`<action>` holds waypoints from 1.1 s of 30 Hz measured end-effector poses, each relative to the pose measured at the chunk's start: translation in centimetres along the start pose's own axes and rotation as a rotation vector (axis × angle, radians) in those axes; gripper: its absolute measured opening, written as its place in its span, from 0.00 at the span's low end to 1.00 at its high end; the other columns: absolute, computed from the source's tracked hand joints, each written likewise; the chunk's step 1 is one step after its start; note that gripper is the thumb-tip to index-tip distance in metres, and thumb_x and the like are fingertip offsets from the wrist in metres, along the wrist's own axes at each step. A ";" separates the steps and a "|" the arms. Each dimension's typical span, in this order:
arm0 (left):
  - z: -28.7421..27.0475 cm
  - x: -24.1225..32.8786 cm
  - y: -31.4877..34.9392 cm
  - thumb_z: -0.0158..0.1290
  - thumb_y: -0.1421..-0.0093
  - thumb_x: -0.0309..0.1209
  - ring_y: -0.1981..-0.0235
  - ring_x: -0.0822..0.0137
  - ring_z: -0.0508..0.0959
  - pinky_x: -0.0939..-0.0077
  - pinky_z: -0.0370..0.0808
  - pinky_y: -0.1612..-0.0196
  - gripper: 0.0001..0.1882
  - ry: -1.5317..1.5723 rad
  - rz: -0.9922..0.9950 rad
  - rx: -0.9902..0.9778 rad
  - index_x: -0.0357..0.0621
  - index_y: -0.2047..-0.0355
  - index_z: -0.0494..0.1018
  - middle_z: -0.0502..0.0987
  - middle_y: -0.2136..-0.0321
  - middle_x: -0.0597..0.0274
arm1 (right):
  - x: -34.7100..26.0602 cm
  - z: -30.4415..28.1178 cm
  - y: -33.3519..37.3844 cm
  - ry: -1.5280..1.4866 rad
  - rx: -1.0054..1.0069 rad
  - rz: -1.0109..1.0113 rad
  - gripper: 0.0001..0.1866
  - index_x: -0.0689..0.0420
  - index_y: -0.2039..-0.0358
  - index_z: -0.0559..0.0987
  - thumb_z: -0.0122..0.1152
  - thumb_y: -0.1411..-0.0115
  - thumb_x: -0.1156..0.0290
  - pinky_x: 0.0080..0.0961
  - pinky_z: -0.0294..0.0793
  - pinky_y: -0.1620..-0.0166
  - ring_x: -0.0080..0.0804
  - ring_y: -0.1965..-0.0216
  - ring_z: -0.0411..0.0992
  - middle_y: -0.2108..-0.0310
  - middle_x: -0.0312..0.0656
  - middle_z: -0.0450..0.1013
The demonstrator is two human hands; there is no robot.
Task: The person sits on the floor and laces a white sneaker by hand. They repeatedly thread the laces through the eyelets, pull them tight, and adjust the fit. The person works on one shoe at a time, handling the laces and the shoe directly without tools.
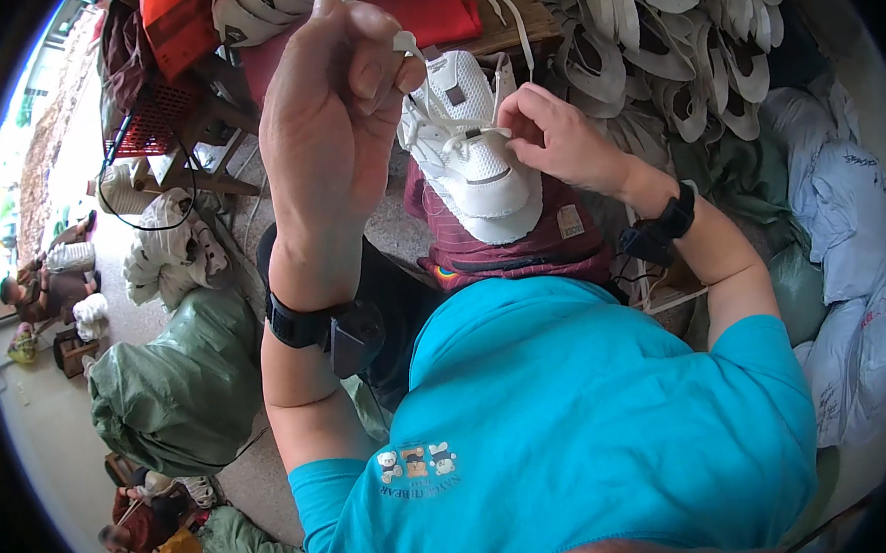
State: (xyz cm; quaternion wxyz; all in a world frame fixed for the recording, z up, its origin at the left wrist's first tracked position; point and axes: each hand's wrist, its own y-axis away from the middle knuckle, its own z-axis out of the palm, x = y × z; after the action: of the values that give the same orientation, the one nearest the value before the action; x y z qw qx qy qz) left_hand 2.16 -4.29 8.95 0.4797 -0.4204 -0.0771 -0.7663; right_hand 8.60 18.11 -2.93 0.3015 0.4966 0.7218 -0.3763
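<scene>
A white mesh shoe upper (480, 179) rests toe toward me on the maroon cloth (566, 232) over my lap. White shoelace (406, 42) is threaded across its front. Raised to the left of the shoe, my left hand (333, 132) is closed, with a bit of the lace showing at its fingertips. On the shoe's right side, my right hand (568, 142) pinches lace close to the eyelets, thumb and forefinger together. Part of the lacing behind the left fingers is hidden.
White shoe uppers (269, 10) lie on red material (429, 17) on a wooden table ahead. Bunched uppers (691, 33) hang at the far right, above white sacks (851, 215). Left are a green sack (183, 375), a red basket (154, 121) and seated people (53, 282).
</scene>
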 end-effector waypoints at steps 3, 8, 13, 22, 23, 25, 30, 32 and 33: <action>0.0 -0.3 0.1 0.35 0.27 0.34 0.81 0.77 0.55 0.76 0.65 0.66 0.18 -0.006 0.012 -0.009 0.37 0.66 0.71 0.61 0.81 0.70 | 0.3 -0.1 -0.1 0.104 0.012 -0.158 0.09 0.61 0.65 0.72 0.58 0.46 0.84 0.23 0.72 0.61 0.26 0.67 0.69 0.64 0.38 0.65; 0.1 -0.1 0.0 0.35 0.27 0.34 0.81 0.77 0.55 0.76 0.65 0.66 0.17 0.010 0.002 -0.030 0.37 0.66 0.71 0.61 0.81 0.70 | -0.1 -0.2 -0.5 0.042 -0.036 -0.136 0.08 0.61 0.67 0.72 0.59 0.46 0.85 0.24 0.72 0.61 0.27 0.65 0.69 0.65 0.38 0.65; 0.2 0.2 0.1 0.36 0.27 0.34 0.81 0.77 0.55 0.76 0.65 0.66 0.17 0.011 0.010 -0.001 0.37 0.66 0.71 0.61 0.81 0.70 | -0.6 -0.1 -0.6 -0.082 -0.028 -0.043 0.05 0.60 0.70 0.73 0.60 0.46 0.81 0.21 0.68 0.61 0.24 0.65 0.66 0.66 0.36 0.64; 0.0 0.9 0.0 0.35 0.27 0.34 0.80 0.77 0.56 0.77 0.64 0.65 0.18 0.044 0.001 -0.069 0.38 0.66 0.71 0.60 0.81 0.70 | 1.7 1.3 -0.9 -0.030 0.111 0.071 0.09 0.59 0.75 0.71 0.59 0.42 0.72 0.20 0.63 0.64 0.22 0.69 0.62 0.69 0.34 0.63; 0.0 1.1 -0.1 0.34 0.27 0.34 0.80 0.77 0.56 0.77 0.63 0.65 0.18 0.041 -0.003 -0.090 0.38 0.67 0.71 0.60 0.81 0.70 | 1.6 1.3 -0.8 0.013 0.126 0.115 0.09 0.59 0.75 0.71 0.60 0.42 0.72 0.20 0.64 0.64 0.22 0.69 0.62 0.69 0.34 0.63; 0.1 1.8 -0.3 0.34 0.27 0.34 0.80 0.77 0.56 0.77 0.63 0.65 0.18 0.033 -0.009 -0.135 0.39 0.67 0.71 0.59 0.81 0.70 | 1.7 1.3 -0.7 0.045 0.189 0.160 0.09 0.59 0.74 0.71 0.60 0.43 0.71 0.24 0.67 0.63 0.26 0.68 0.65 0.69 0.37 0.65; 1.0 2.8 -0.6 0.34 0.28 0.33 0.80 0.77 0.55 0.78 0.63 0.65 0.18 0.020 -0.005 -0.171 0.39 0.69 0.70 0.58 0.81 0.71 | 0.1 1.8 -0.1 -0.038 0.400 0.083 0.09 0.60 0.71 0.74 0.62 0.43 0.69 0.33 0.74 0.59 0.37 0.65 0.72 0.68 0.44 0.69; 1.0 3.4 -0.9 0.34 0.28 0.33 0.80 0.77 0.56 0.79 0.63 0.64 0.17 -0.004 0.003 -0.229 0.39 0.68 0.71 0.59 0.81 0.71 | -1.3 1.0 0.5 0.166 0.191 -0.353 0.06 0.59 0.69 0.75 0.62 0.44 0.71 0.34 0.74 0.58 0.39 0.64 0.72 0.67 0.43 0.71; 0.9 3.9 -1.4 0.34 0.28 0.33 0.80 0.77 0.57 0.79 0.63 0.63 0.17 -0.025 0.005 -0.299 0.39 0.67 0.71 0.59 0.80 0.70 | -2.2 1.1 1.1 0.249 0.111 -0.470 0.09 0.59 0.65 0.77 0.64 0.46 0.72 0.33 0.74 0.58 0.39 0.64 0.72 0.66 0.42 0.72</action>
State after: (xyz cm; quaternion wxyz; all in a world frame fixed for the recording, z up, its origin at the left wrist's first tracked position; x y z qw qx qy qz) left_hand 0.80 -5.68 12.68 0.4126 -0.4969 0.0332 -0.7627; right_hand 10.42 16.35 -2.04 0.0870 0.3735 0.8270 -0.4112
